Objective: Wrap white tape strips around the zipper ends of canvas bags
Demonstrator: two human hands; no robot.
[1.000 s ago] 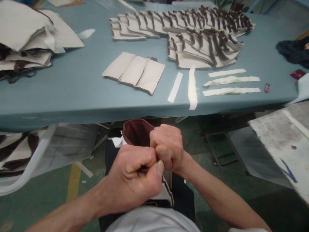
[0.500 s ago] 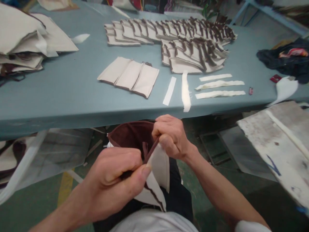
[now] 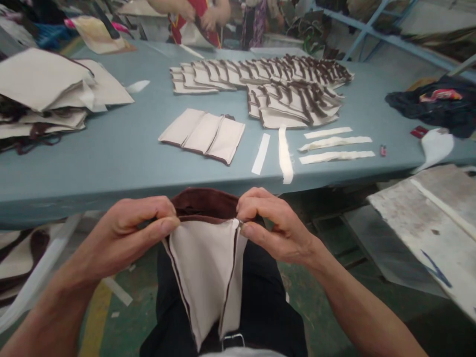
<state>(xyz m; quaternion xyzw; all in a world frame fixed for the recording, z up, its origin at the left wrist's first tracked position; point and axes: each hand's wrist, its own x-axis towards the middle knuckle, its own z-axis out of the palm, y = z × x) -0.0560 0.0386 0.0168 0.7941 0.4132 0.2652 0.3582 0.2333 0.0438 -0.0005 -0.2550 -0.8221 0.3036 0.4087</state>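
Observation:
Between my hands hangs a sewn fabric piece [image 3: 206, 258], cream outside and dark brown inside, with dark seams running down its panels. My left hand [image 3: 145, 230] pinches its upper left edge between thumb and fingers. At the upper right corner, my right hand [image 3: 273, 225] pinches the edge beside a seam. The piece's mouth gapes between them, showing the brown lining [image 3: 204, 202]. It hangs just in front of the table's near edge, over my dark-clothed lap. On the table beyond lies a flat cream panel [image 3: 203, 135] with dark edging and two seams across it.
Overlapping rows of similar cream-and-brown pieces [image 3: 260, 74] cover the back of the blue-green table [image 3: 111, 163]. Loose white strips [image 3: 336, 157] lie near its front edge. Larger cream panels [image 3: 44, 79] are stacked at left; a marked board [image 3: 431, 223] juts in at right. People stand behind.
My hands have moved apart, the left one going left. The fabric piece has turned so its cream panel faces me and its top edge is stretched level. The view has tilted up.

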